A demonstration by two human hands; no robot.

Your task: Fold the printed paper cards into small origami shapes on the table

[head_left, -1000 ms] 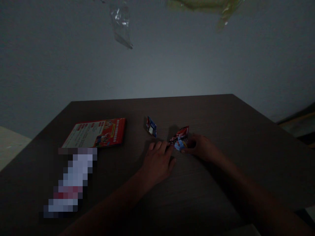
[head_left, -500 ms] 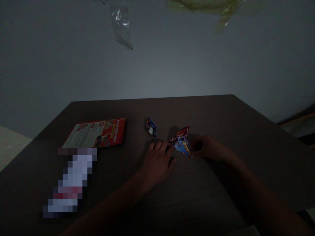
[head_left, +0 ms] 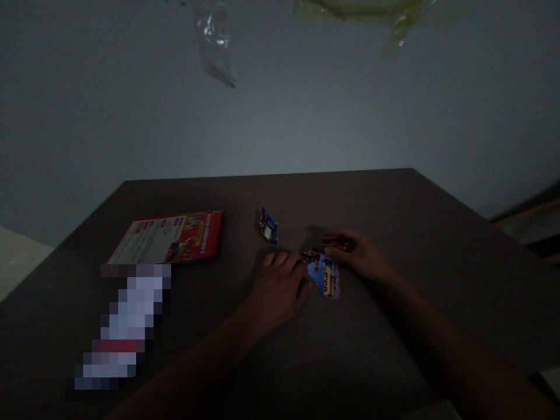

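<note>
A creased, colourful printed wrapper lies on the dark table, its blue, yellow and pink face turned up. Whether it is paper or foil I cannot tell. My right hand pinches its far right part, a reddish section, between thumb and fingers. Palm down, my left hand rests on the table with fingers stretched out, the fingertips at the wrapper's left end. Just beyond the left fingertips stands a small folded printed piece, blue and red.
To the left lies a flat red and white printed box or book. Nearer me is a pixelated, whitish long item. The wooden table meets a grey wall bearing clear tape and yellowish tape.
My right hand has shifted up over the wrapper's far part and folded it down. The wrapper's blue and yellow face now spreads nearer me. My left hand has barely moved.
</note>
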